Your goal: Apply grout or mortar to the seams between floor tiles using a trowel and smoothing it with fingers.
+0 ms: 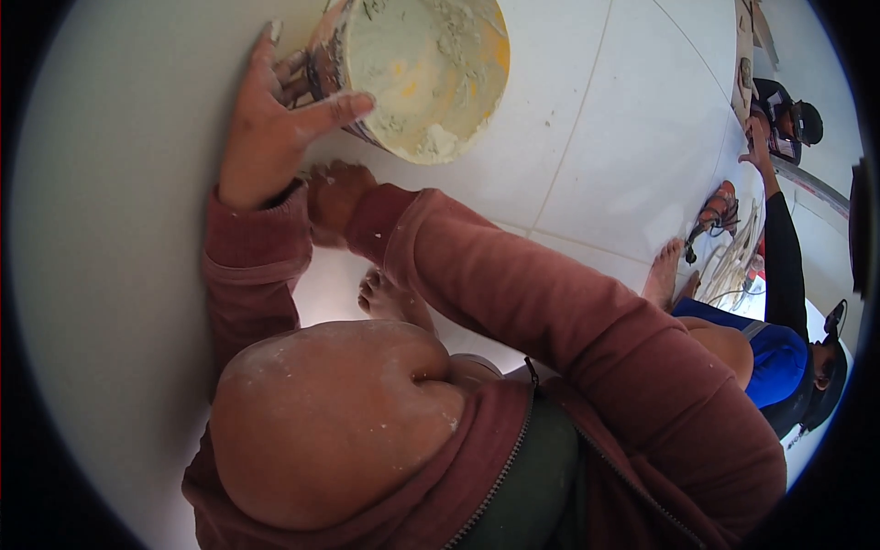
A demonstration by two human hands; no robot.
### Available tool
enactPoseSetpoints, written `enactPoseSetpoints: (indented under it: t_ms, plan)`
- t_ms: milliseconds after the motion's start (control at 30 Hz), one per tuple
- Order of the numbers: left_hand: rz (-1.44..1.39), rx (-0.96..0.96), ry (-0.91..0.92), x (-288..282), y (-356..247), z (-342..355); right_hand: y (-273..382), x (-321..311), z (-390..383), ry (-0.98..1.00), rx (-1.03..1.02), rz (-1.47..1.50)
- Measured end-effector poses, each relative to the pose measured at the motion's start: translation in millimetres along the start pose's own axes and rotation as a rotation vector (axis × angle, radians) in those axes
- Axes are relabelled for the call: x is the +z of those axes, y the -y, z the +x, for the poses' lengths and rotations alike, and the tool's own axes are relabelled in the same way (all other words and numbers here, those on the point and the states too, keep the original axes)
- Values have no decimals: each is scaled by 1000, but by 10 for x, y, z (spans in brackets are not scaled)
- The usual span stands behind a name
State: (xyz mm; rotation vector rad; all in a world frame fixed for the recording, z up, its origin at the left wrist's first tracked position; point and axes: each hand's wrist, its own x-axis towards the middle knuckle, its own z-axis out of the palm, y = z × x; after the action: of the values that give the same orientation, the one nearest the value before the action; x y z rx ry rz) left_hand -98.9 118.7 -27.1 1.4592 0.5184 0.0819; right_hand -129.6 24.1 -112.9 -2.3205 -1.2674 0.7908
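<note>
Bucket (pixel 500 46): at the top of the head view, on a white tiled floor (pixel 628 87), open mouth facing the wearer; yellow shows through the pale paste (pixel 394 78) coating its inside and clumped near the rim.
Left hand (pixel 280 119): at the bucket's left side, thumb and fingers parted, thumb over the rim, one finger pointing up; whether it grips the bucket, I cannot tell.
Right hand (pixel 337 197): just beside the left wrist, fingers curled; what they hold, if anything, is hidden.
Sleeves (pixel 513 266): dusty red.
Knee (pixel 321 422): the wearer's own, bare, speckled white.
Wall (pixel 110 238): pale, along the left.
Co-workers: one in a blue vest (pixel 779 362), arm stretched out; another in a dark cap (pixel 807 122), farther off.
Power tool (pixel 721 206): orange, on the floor near a bare foot (pixel 662 275).
</note>
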Motion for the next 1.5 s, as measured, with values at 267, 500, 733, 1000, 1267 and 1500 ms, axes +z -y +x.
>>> enactPoseSetpoints:
  t_ms: [267, 500, 733, 1000, 1267, 1500]
  plan:
    - [-31, 22, 9, -1, 6, 57, -49, -196, -49, 375, 42, 171]
    - [32, -54, -19, -36, 28, 82, -331, -291, -98, 124, 60, 133]
    - [50, -55, -19, -57, 19, 65, 42, -252, 21, 401, -91, 136]
    - [38, -35, -12, 3, -11, 56, -56, -236, -64, 18, -115, -22]
    - [-21, -56, 53, -38, -1, 41, -121, -309, 49, 89, -17, 30]
    - [57, -57, -2, -28, -1, 36, -82, -644, 147, 369, -137, -99]
